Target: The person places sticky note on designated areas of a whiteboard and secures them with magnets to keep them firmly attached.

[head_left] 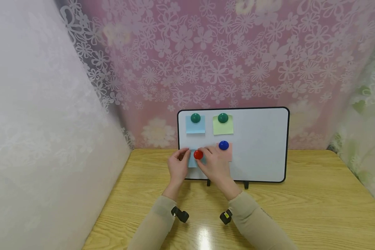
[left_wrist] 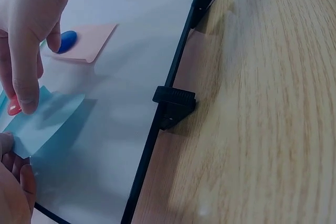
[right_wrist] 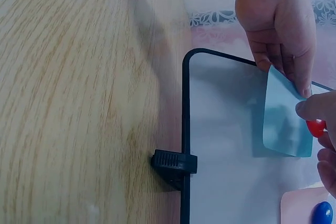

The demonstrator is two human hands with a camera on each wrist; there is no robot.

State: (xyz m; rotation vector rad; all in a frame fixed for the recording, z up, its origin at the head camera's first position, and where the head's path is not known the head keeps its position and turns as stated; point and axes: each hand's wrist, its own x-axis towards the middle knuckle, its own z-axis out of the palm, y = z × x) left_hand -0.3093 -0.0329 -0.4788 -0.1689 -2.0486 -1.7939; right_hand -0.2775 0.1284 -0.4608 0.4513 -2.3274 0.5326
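Note:
Against the lower left of a whiteboard (head_left: 259,146), a blue sticky note (head_left: 192,162) is pinched at its left edge by my left hand (head_left: 178,166). My right hand (head_left: 217,165) holds a round red magnet (head_left: 198,154) between thumb and fingers, over the note's upper part. From the right wrist view, the note (right_wrist: 286,124) has its lower edge standing a little off the board. Right beside my right hand, a blue magnet (head_left: 223,145) sits on a pink note (head_left: 230,156), which the hand partly covers.
Higher on the board, one green magnet (head_left: 195,118) is on a blue note (head_left: 195,129) and another green magnet (head_left: 223,118) on a yellow-green note (head_left: 223,130). Black feet (head_left: 246,185) support the board on a wooden table (head_left: 315,205). A pale wall (head_left: 50,121) borders the left side.

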